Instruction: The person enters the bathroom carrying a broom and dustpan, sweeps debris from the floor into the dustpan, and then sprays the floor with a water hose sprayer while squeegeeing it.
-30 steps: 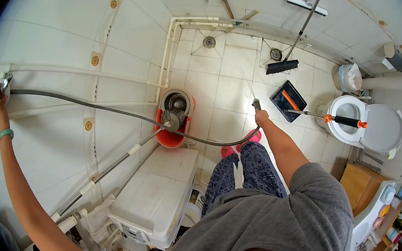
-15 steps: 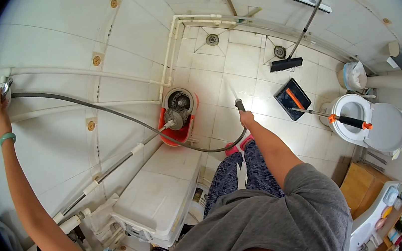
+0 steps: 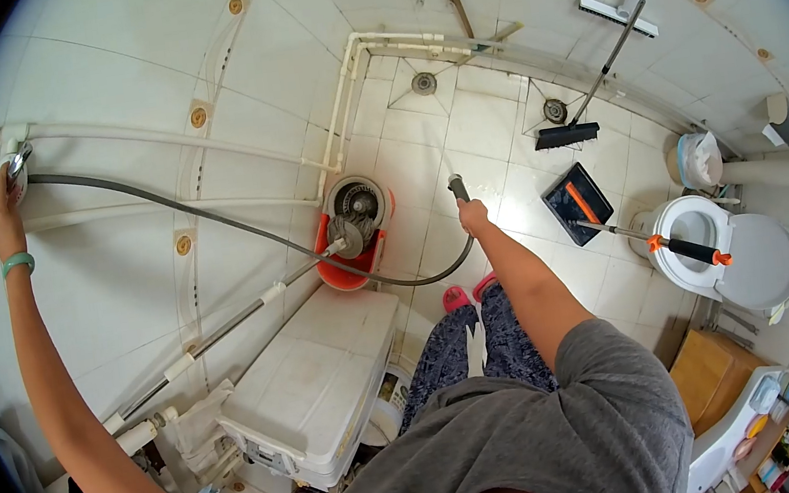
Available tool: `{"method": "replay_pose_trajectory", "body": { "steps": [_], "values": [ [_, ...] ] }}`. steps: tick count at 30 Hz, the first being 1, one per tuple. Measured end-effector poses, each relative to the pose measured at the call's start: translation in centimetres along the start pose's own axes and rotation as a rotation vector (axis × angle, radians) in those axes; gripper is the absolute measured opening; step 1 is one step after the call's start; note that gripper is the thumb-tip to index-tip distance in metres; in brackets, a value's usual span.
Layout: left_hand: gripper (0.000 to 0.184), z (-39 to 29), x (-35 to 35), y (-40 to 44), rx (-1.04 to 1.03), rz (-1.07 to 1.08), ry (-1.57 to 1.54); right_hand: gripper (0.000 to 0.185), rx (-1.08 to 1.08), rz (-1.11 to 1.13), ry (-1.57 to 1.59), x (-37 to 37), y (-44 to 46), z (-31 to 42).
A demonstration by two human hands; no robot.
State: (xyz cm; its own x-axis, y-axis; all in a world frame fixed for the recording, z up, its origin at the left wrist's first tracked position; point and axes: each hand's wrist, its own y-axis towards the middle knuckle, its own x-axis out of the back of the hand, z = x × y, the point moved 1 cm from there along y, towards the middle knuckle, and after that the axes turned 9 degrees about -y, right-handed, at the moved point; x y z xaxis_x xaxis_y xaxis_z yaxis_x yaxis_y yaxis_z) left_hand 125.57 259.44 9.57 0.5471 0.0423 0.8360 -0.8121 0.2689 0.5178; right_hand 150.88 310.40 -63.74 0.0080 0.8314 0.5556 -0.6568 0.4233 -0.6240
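My left hand (image 3: 5,217) is stretched out to the tap (image 3: 17,171) on the left wall, its fingers closed around the near side of the fitting. From that tap a grey hose (image 3: 213,214) sags across to my right hand (image 3: 473,216). There my fingers are wrapped round the handle of a spray nozzle (image 3: 457,185), which points at the tiled floor (image 3: 423,156). A faint thin streak of water shows ahead of its tip. Left of the nozzle stands a red mop bucket (image 3: 344,274), with a mop (image 3: 347,236) leaning into it.
A white lidded box (image 3: 317,374) stands by my legs on the left. On the right are a dustpan (image 3: 561,198), a broom (image 3: 566,135), a toilet (image 3: 698,229) and a bin (image 3: 696,155). Two floor drains (image 3: 424,83) lie near the far wall.
The nozzle in my right hand has moved slightly away from me and to the left, and the hose has shifted with it. My left hand stays at the tap.
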Motion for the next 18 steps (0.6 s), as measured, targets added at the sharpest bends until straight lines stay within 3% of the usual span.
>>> {"method": "replay_pose_trajectory", "body": {
  "steps": [4,6,11,18],
  "values": [
    [0.040,0.1,0.0,0.0,-0.042,-0.006,0.087,0.040,0.010,0.071,0.037,0.9,-1.5,2.6],
    [0.039,-0.3,0.0,0.0,-0.045,-0.001,0.116,0.040,-0.113,0.149,0.158,3.4,-3.8,5.4],
    [0.039,0.4,-0.2,-0.1,-0.102,-0.017,0.106,0.042,-0.023,-0.003,0.053,1.2,0.0,2.0],
    [0.040,1.1,-0.4,0.0,-0.098,-0.001,0.106,0.038,-0.050,0.217,0.091,3.7,-1.6,7.2]
  ]
}}
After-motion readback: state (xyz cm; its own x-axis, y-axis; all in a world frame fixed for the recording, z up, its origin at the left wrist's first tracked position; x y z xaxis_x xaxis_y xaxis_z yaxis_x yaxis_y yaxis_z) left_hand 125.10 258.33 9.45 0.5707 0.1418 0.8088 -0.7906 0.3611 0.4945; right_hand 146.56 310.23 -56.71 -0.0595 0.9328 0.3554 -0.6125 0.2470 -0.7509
